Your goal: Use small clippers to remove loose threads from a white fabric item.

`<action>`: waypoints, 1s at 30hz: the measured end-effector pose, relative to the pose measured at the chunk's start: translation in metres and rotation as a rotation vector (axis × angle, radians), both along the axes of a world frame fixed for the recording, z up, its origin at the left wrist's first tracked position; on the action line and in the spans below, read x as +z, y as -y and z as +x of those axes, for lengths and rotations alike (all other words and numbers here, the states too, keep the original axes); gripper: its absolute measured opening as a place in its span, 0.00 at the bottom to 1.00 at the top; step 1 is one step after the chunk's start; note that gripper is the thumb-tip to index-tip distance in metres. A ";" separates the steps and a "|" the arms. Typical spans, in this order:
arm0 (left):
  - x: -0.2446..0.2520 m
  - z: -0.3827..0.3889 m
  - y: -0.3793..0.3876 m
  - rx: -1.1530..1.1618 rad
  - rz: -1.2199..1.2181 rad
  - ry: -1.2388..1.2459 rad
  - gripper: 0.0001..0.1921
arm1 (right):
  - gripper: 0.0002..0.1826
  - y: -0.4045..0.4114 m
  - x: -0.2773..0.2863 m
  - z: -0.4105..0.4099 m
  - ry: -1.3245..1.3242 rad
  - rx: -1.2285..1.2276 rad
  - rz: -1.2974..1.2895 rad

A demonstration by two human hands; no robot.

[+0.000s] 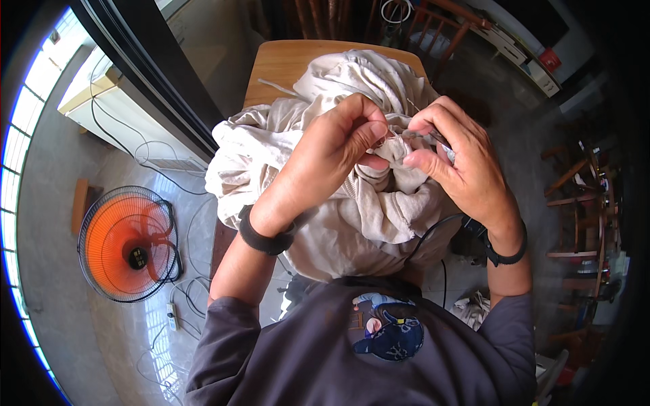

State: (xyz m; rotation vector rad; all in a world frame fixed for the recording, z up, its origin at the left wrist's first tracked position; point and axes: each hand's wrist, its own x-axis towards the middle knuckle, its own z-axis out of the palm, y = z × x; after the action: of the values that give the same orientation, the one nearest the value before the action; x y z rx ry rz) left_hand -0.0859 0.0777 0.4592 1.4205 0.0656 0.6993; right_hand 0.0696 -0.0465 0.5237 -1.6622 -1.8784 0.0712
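Observation:
A large heap of cream-coloured cloth (325,223) lies over a wooden tabletop (279,63) and hangs down towards my lap. My left hand (345,142) pinches loose threads at a gathered bit of the cloth, thumb against forefinger. Close on its right, my right hand (452,147) has a small dark metal tool (441,138) tucked in its fingers, probably thread snips; its blades are mostly hidden. The right thumb rests by the same gathered cloth. A thin cord of cloth sticks out at the heap's upper left. Both wrists wear black bands.
An orange floor fan (134,248) stands at the left, near loose cables and a power strip (172,315). A white cabinet (137,122) is behind a dark frame at the upper left. Wooden furniture (579,223) stands at the right. More cloth (472,308) lies low by my right side.

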 end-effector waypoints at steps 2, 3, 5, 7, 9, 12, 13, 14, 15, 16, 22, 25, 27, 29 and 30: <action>-0.001 0.000 0.001 0.011 0.001 -0.003 0.07 | 0.16 -0.003 -0.002 -0.001 -0.010 0.025 -0.007; -0.001 0.001 0.002 0.018 0.002 -0.006 0.07 | 0.14 -0.007 -0.003 -0.003 -0.071 0.036 -0.005; 0.000 0.002 0.003 0.016 0.010 -0.012 0.06 | 0.11 -0.014 -0.008 0.000 -0.133 0.046 -0.002; 0.000 0.002 0.003 0.015 0.020 -0.014 0.06 | 0.07 -0.019 -0.015 0.007 -0.144 0.110 0.049; -0.004 0.002 0.002 -0.024 -0.038 0.013 0.07 | 0.05 -0.018 -0.017 0.010 -0.211 0.095 0.033; -0.010 0.002 0.004 0.016 0.044 -0.013 0.09 | 0.04 -0.016 -0.017 0.009 -0.382 0.078 -0.038; -0.010 0.001 0.004 0.016 0.041 -0.014 0.09 | 0.05 -0.015 -0.017 0.009 -0.485 0.075 -0.090; -0.007 0.000 0.004 0.029 0.081 -0.057 0.09 | 0.05 -0.015 -0.017 0.010 -0.486 0.075 -0.092; -0.005 -0.001 0.004 0.039 0.122 -0.099 0.08 | 0.06 -0.015 -0.017 0.011 -0.590 0.109 -0.154; -0.005 0.000 0.004 0.037 0.121 -0.098 0.08 | 0.07 -0.015 -0.017 0.012 -0.694 0.142 -0.216; 0.000 0.002 0.005 0.068 0.097 -0.148 0.05 | 0.13 -0.006 -0.003 0.007 -0.385 0.034 -0.160; -0.002 0.003 0.002 0.067 0.005 -0.033 0.06 | 0.16 0.009 0.005 -0.004 0.006 0.031 -0.051; 0.001 0.002 0.001 0.040 0.053 -0.034 0.05 | 0.14 0.020 0.012 -0.016 0.211 -0.034 -0.145; 0.002 0.004 0.001 0.027 0.036 -0.038 0.05 | 0.13 0.020 0.004 -0.020 0.252 -0.077 -0.140; 0.003 0.005 0.002 0.019 0.021 -0.042 0.05 | 0.12 0.020 0.002 -0.022 0.294 -0.115 -0.132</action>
State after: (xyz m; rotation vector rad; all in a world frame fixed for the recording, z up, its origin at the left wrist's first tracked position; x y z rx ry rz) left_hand -0.0813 0.0759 0.4621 1.4569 0.1047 0.6874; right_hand 0.0473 -0.0667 0.5258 -1.9557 -2.0215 -0.1045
